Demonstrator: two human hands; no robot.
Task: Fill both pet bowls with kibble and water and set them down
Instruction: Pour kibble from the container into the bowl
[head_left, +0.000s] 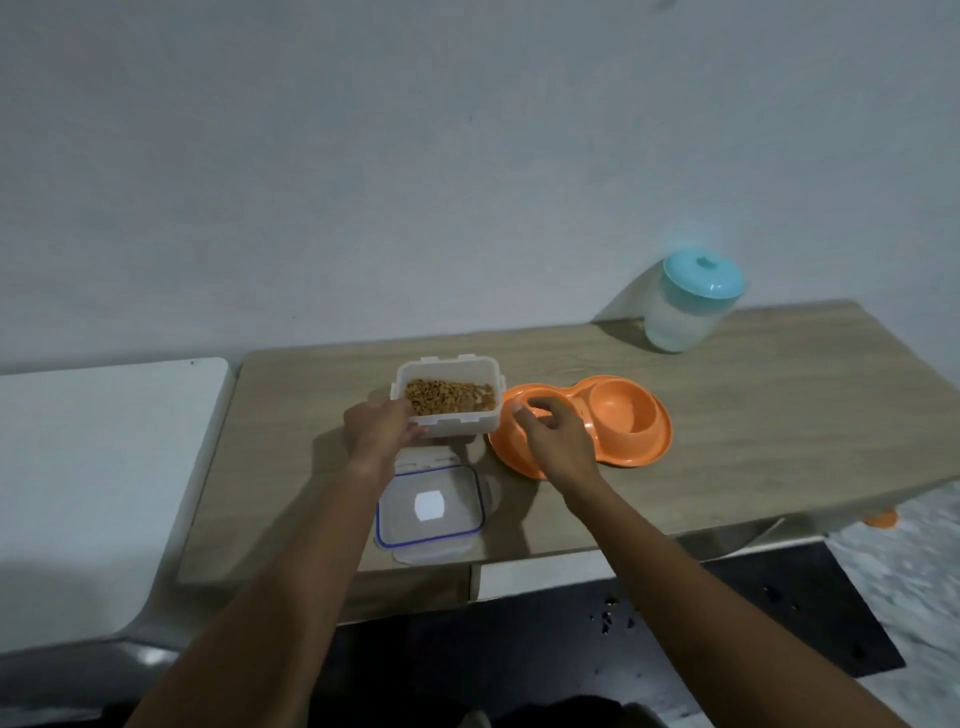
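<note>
Wooden table (753, 415): left hand (376, 431) gripping kibble tub (448, 400), right hand (550, 441) loosely open over orange bowl (631, 410).

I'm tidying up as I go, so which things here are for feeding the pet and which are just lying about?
For the job:
kibble container
orange double bowl
teal-lidded water jug

Lying about:
container lid
orange object on the floor
</note>
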